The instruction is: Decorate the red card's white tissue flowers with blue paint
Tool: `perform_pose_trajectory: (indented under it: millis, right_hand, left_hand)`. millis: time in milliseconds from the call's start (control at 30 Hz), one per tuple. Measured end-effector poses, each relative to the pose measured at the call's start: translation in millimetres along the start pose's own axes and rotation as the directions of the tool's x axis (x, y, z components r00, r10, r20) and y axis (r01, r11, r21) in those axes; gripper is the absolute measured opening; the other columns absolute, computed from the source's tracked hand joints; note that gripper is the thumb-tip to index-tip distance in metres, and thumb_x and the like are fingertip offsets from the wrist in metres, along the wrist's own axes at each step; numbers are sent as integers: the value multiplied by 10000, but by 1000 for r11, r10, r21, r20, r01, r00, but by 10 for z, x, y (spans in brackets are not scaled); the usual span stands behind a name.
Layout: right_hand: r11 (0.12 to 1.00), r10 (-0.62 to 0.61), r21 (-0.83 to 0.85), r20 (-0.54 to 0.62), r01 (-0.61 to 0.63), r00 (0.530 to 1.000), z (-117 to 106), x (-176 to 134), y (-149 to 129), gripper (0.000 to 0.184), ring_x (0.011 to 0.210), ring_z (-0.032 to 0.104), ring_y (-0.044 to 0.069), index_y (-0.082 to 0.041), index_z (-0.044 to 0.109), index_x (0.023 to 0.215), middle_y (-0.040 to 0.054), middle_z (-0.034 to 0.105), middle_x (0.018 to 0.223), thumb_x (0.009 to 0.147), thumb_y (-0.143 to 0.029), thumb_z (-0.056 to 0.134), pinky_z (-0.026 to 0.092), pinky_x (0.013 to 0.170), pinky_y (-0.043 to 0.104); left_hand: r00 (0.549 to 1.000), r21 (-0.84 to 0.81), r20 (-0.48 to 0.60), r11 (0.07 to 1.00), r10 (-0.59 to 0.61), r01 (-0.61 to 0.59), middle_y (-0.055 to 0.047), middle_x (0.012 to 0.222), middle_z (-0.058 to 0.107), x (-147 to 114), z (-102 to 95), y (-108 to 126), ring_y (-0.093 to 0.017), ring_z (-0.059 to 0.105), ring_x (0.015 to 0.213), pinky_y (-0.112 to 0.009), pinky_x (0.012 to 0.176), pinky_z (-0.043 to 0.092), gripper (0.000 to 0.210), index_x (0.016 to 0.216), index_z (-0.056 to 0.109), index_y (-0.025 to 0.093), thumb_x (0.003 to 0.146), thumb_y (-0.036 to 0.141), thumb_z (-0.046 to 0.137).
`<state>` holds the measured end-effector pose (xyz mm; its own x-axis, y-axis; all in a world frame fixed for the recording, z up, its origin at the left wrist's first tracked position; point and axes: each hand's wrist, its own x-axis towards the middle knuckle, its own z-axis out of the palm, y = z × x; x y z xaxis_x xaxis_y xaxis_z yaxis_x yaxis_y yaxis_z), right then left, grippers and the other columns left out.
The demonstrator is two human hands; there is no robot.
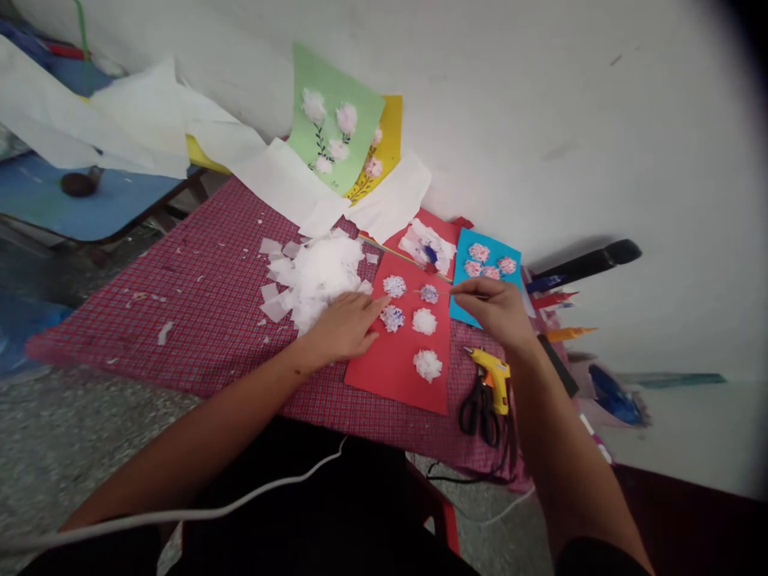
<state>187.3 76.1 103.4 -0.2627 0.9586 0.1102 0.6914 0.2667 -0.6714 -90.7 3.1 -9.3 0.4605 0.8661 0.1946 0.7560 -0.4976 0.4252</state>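
A red card (399, 376) lies on the table with several tissue-paper flowers on it, some speckled purple and two plain white (427, 365). My left hand (345, 326) rests on the card's left edge, fingers stretched out, close to a purple-speckled flower (392, 318). Pinched in my right hand (489, 304) is a thin stick (441, 292), whose tip reaches the purple-tinted flower (429, 294) at the card's upper right. Beyond the card sits a crumpled white tissue (427, 246) with a dark purple-blue stain. White tissue squares (321, 272) are heaped beside my left hand.
A yellow glue gun (493, 376) and black scissors (480, 412) lie right of the red card. A blue card (465, 308) with pink flowers lies behind. Green (360, 104) and yellow (393, 120) flower cards lean on the wall. A white cable (258, 496) crosses my lap.
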Motion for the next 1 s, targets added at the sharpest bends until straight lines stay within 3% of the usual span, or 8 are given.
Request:
perform_pose_trajectory:
  millis: [133, 367, 567, 733, 900, 1000]
  right_hand:
    - [990, -123, -47, 216, 136, 969, 59, -52, -202, 171, 664, 614, 154, -200, 794, 865, 26, 737, 787, 814, -265, 644, 454, 596, 279]
    - [957, -196, -137, 343, 256, 919, 144, -37, -332, 196, 634, 584, 134, -192, 773, 859, 9, 692, 732, 813, -198, 583, 412, 596, 270]
    - [951, -221, -144, 310, 275, 925, 142, -41, -352, 199, 640, 583, 134, -195, 770, 880, 13, 703, 761, 822, -196, 580, 410, 599, 269]
    - [940, -239, -147, 361, 308, 901, 165, -21, -360, 195, 640, 592, 135, -198, 761, 848, 8, 703, 737, 807, -180, 571, 417, 614, 274]
    - [948, -233, -144, 289, 283, 928, 196, 1, -286, 203, 672, 612, 147, -201, 774, 875, 24, 728, 789, 822, -196, 578, 432, 622, 282]
    - [950, -216, -152, 317, 274, 924, 206, -1, -262, 198, 672, 614, 145, -201, 771, 867, 17, 720, 775, 820, -198, 578, 429, 619, 279]
  left_hand:
    - [1000, 2, 1, 1000, 2, -2, -152, 1338, 628, -3, -4, 2, -317, 574, 1259, -491, 1127, 422, 663, 1568, 383, 208, 946, 326, 581]
    - [1000, 16, 13, 1000, -8, 7, -155, 1332, 628, -2, -41, 25, -319, 576, 1267, -475, 1130, 421, 653, 1556, 406, 181, 943, 323, 582]
    - [1000, 25, 12, 1000, 1, -1, -155, 1314, 635, 0, -40, 23, -314, 582, 1248, -476, 1123, 427, 638, 1547, 413, 170, 948, 317, 580]
    - [1000, 25, 8, 1000, 1, -1, -157, 1324, 634, 0, -39, 23, -314, 581, 1252, -473, 1120, 429, 627, 1539, 420, 175, 949, 319, 575]
    - [1000, 10, 14, 1000, -2, 2, -160, 1329, 631, 0, -36, 19, -320, 579, 1252, -487, 1123, 425, 635, 1547, 413, 181, 948, 320, 574]
    - [1000, -3, 9, 1000, 1, -1, -163, 1339, 628, -3, -31, 16, -324, 576, 1254, -501, 1123, 424, 628, 1546, 411, 191, 952, 318, 569]
